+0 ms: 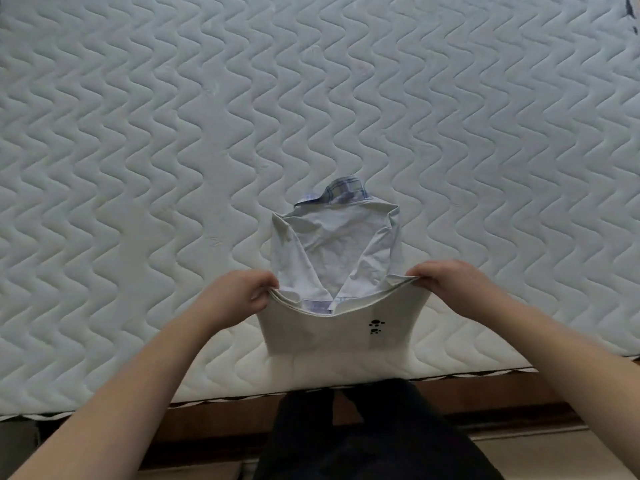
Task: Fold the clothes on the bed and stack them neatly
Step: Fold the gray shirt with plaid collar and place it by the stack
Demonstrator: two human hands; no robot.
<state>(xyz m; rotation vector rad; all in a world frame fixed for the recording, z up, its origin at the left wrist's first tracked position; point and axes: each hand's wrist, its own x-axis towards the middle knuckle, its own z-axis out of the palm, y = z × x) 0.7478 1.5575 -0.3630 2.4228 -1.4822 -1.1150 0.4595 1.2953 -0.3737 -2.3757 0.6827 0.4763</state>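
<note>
1. While the left hand (242, 292) and right hand (446, 277) each pinch a corner of the lifted fold edge, keep the pull even.
2. Since the pale collared shirt (332, 258) lies near the quilted mattress (138, 150) front edge, carry that fold toward the plaid collar (341, 192).
3. Line up the side edges before lowering.
4. Press flat; loose sleeves may shift.

One shirt (334, 258) lies on one bed (138, 168); it is the only piece of clothing on the bed; two hands hold it, one left hand (242, 292) and one right hand (446, 277); the shirt has one checked collar (344, 192) and one small black mark (375, 327); one dark thing (631, 8) shows at the far top corner, too small to tell
</note>
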